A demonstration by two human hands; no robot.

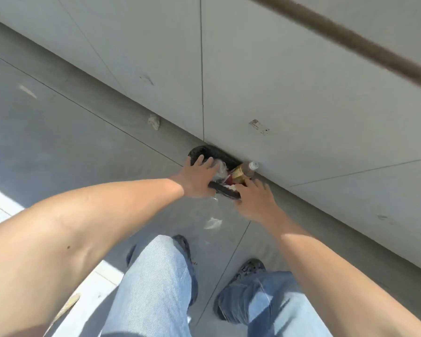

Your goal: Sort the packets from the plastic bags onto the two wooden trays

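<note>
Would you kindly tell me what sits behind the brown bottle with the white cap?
Directly behind the brown bottle with the white cap stands the grey panelled wall. Its lower part is hidden by the right hand and crumpled wrappers.

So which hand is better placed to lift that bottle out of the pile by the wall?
Right, probably. The right hand has fingertips almost at the bottle; the left hand rests farther off, on the clear plastic bag.

A bare, hard-surfaced spot, indoors or out is unclear: a grey tiled floor (58, 147) with thin joint lines meets a grey panelled wall (277, 81) on the far side. Crumpled litter (154, 121) lies at the wall's foot, and sunlight falls near left.
</note>
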